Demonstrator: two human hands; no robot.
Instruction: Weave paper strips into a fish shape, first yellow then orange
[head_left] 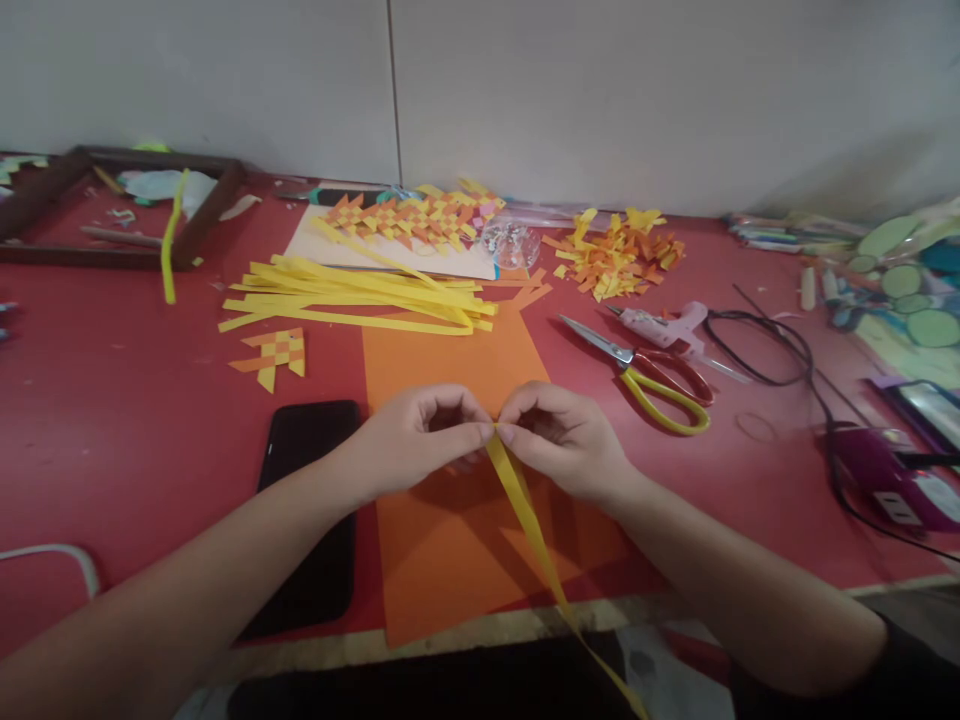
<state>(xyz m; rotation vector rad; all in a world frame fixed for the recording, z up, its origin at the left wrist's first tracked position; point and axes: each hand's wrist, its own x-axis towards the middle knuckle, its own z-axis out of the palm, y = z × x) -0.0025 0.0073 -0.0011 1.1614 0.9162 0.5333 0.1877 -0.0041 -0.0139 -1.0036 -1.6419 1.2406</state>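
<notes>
A long yellow paper strip is pinched at its upper end between my left hand and my right hand. Thumbs and fingertips of both hands meet there, closed on the strip. Its free length hangs down past the table's front edge. Beneath my hands lies an orange paper sheet. Just beyond it is a pile of yellow paper strips. To the left sits a small woven paper fish in yellow and orange. My fingertips hide the strip's very end.
A black phone lies under my left forearm. Scissors, a pink glue gun with a black cord, and paper scraps are on the right. Woven paper fish rest at the back. A brown frame stands far left.
</notes>
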